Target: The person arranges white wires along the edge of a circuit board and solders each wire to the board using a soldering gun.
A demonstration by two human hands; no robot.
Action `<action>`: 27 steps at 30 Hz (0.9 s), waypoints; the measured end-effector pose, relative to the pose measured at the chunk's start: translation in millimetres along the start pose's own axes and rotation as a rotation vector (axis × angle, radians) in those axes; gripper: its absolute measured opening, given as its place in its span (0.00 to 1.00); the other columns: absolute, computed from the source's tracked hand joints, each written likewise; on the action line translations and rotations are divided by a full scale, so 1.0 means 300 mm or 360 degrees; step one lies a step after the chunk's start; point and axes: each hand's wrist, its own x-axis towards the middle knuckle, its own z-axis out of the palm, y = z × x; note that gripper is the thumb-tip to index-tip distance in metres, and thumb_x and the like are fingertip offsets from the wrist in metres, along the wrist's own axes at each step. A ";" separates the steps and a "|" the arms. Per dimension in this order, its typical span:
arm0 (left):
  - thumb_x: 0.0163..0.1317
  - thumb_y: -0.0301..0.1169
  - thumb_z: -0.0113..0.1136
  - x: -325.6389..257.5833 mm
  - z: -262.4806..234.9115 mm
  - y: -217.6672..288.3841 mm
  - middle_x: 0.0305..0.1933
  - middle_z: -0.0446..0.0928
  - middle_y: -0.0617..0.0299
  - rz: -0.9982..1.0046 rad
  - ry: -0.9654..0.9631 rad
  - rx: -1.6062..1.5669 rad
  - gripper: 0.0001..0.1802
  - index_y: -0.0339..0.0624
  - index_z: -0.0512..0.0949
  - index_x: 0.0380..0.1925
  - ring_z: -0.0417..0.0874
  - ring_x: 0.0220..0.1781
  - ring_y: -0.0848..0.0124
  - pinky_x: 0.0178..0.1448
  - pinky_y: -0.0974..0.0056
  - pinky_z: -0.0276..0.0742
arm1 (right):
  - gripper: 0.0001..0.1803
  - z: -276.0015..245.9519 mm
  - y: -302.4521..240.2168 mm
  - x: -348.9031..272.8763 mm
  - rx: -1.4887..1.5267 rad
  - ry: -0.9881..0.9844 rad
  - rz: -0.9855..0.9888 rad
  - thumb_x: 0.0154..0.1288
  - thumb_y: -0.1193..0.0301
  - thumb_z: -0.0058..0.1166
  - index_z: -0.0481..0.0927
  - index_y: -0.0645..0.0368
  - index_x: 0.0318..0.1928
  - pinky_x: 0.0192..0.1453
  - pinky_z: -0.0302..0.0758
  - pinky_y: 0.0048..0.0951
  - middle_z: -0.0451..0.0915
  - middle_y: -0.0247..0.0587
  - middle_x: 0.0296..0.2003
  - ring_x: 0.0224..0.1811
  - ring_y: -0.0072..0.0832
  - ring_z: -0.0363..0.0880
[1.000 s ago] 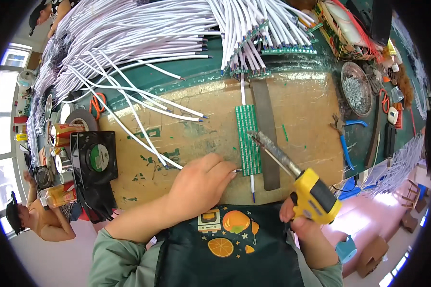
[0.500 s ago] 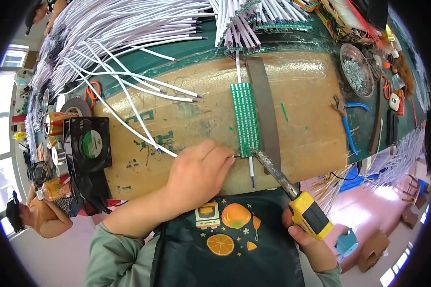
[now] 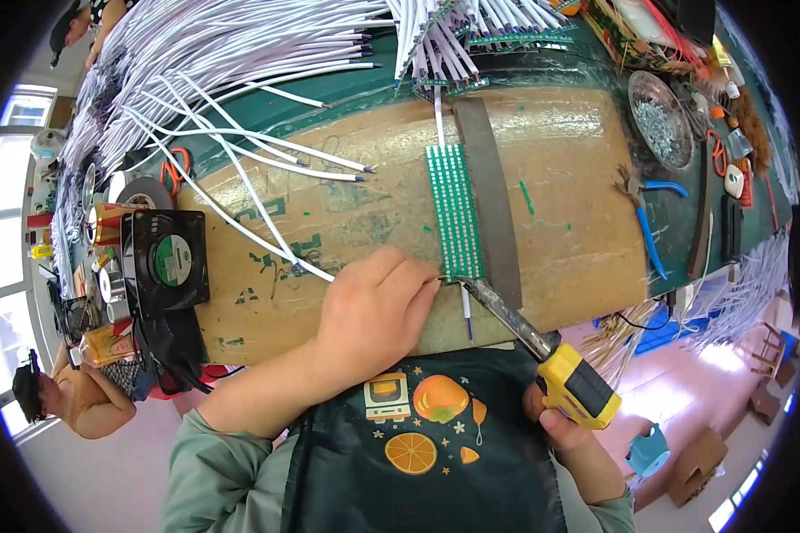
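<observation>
Big brown mat across mid-frame, massive pile of white wires upper left. Left hand is lower centre, fingers pinched. Black fan over at left. Yellow iron is lower right, gripped in the right hand. Green panel lies just right of centre on the mat; honestly hard to tell if the iron's tip touches its bottom edge. That left-hand pinch has one wire, its end right by the panel's lower left corner.

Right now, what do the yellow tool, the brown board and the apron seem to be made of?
Yellow tool: grip probably smooth plastic, from its moulded shape; barrel apparently scuffed metal, from patchy grey sheen.
Brown board: perhaps coated cardboard, from tan colour and glare.
Apron: likely slightly shiny fabric, from soft folds.
</observation>
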 end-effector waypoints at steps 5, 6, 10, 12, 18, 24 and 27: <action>0.57 0.25 0.67 0.004 -0.004 0.006 0.33 0.78 0.55 -0.0043 -0.0019 0.0001 0.06 0.40 0.81 0.34 0.81 0.34 0.54 0.36 0.56 0.77 | 0.13 0.015 -0.005 0.005 0.0181 0.0085 0.0019 0.65 0.67 0.62 0.73 0.61 0.42 0.29 0.68 0.27 0.72 0.33 0.25 0.25 0.24 0.71; 0.57 0.25 0.67 0.005 -0.004 0.007 0.33 0.78 0.55 -0.0042 -0.0008 -0.0001 0.06 0.40 0.81 0.34 0.81 0.34 0.54 0.36 0.56 0.77 | 0.13 0.015 -0.008 0.006 0.0161 0.0057 0.0054 0.65 0.67 0.62 0.73 0.60 0.42 0.30 0.68 0.27 0.71 0.33 0.25 0.25 0.24 0.71; 0.57 0.26 0.67 0.003 0.001 0.010 0.33 0.78 0.55 -0.0062 0.0021 -0.0031 0.06 0.40 0.81 0.34 0.81 0.34 0.54 0.37 0.55 0.77 | 0.14 0.022 -0.009 0.005 0.0235 0.0060 0.0109 0.65 0.66 0.63 0.73 0.60 0.42 0.30 0.67 0.26 0.71 0.33 0.26 0.27 0.23 0.70; 0.57 0.26 0.67 0.003 0.004 0.006 0.33 0.78 0.55 -0.0050 0.0019 -0.0020 0.06 0.40 0.81 0.34 0.81 0.34 0.55 0.37 0.55 0.77 | 0.15 0.025 -0.004 0.004 0.0302 0.0066 0.0113 0.65 0.66 0.63 0.73 0.61 0.43 0.31 0.67 0.26 0.71 0.33 0.27 0.27 0.23 0.70; 0.55 0.25 0.67 -0.001 0.019 -0.005 0.32 0.79 0.55 -0.0004 0.0045 -0.0007 0.06 0.40 0.81 0.33 0.81 0.34 0.55 0.37 0.56 0.76 | 0.20 0.018 0.009 -0.001 0.0228 0.0052 0.0068 0.65 0.67 0.62 0.71 0.63 0.52 0.31 0.67 0.25 0.72 0.33 0.29 0.27 0.22 0.69; 0.54 0.25 0.68 -0.006 0.025 -0.008 0.33 0.79 0.57 -0.0010 0.0071 -0.0004 0.06 0.42 0.80 0.32 0.81 0.33 0.56 0.36 0.56 0.76 | 0.22 0.028 0.019 -0.010 0.0362 0.0112 0.0076 0.64 0.68 0.62 0.72 0.65 0.54 0.33 0.69 0.25 0.74 0.35 0.31 0.29 0.23 0.72; 0.54 0.25 0.68 -0.006 0.028 -0.008 0.33 0.79 0.57 0.0014 0.0094 0.0032 0.07 0.42 0.81 0.32 0.81 0.33 0.57 0.36 0.57 0.76 | 0.22 0.029 0.017 -0.008 0.0358 0.0143 0.0084 0.64 0.67 0.63 0.72 0.65 0.53 0.34 0.70 0.25 0.76 0.36 0.32 0.30 0.24 0.73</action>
